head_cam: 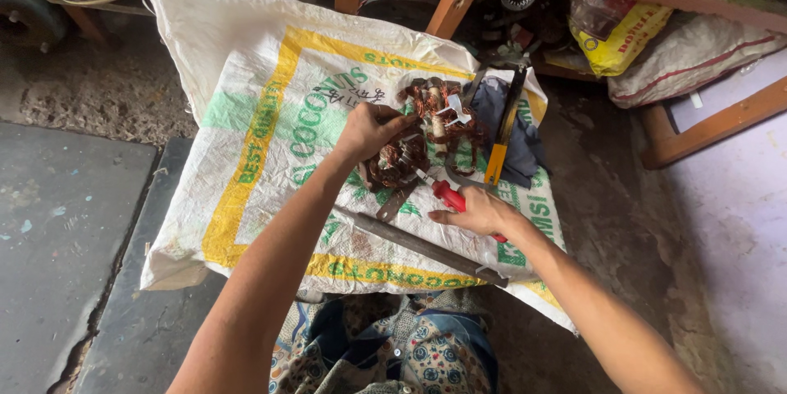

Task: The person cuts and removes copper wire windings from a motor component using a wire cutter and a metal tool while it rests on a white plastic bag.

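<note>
On the sack (246, 115), a long metal bar (418, 244) lies along the near edge. Just past it the right hand (479, 212) is closed around a red-handled tool (449, 195), tip aimed at the copper coil (422, 136). Toward the far right corner, the left hand (369, 130) grips that coil; pulling windings seems underway, needing firm, steady prying.

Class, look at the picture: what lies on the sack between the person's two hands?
Head view: tangled copper wire, and the red-handled tool's metal tip.
</note>
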